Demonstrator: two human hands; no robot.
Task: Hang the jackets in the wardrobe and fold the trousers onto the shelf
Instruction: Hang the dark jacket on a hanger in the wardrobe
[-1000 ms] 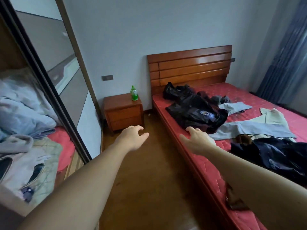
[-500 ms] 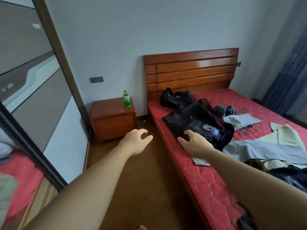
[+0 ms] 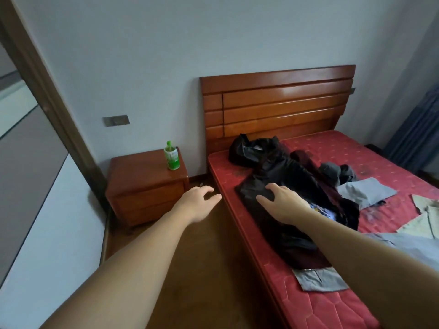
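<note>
A black jacket point(image 3: 282, 176) lies spread along the near edge of the red mattress point(image 3: 370, 153), with dark red cloth under it. My right hand point(image 3: 282, 203) hovers over the jacket, fingers spread and holding nothing; whether it touches the cloth is unclear. Beside the bed, my left hand point(image 3: 197, 201) reaches out over the floor, fingers relaxed and empty. Grey trousers point(image 3: 367, 192) lie folded further right, and another grey garment point(image 3: 318, 280) lies near the mattress edge. A pale green garment point(image 3: 425, 214) is at the right edge.
A wooden nightstand point(image 3: 145, 184) with a green bottle point(image 3: 171, 156) stands left of the bed. The wardrobe's sliding door point(image 3: 35, 176) fills the left side. A wooden headboard point(image 3: 275, 103) backs the bed; blue curtains point(image 3: 418, 136) hang at the right. Brown floor runs between wardrobe and bed.
The view has swung right and closer to the bed; the open wardrobe shelf has left the frame. Both hands have reached forward, the right one now over the black jacket.
</note>
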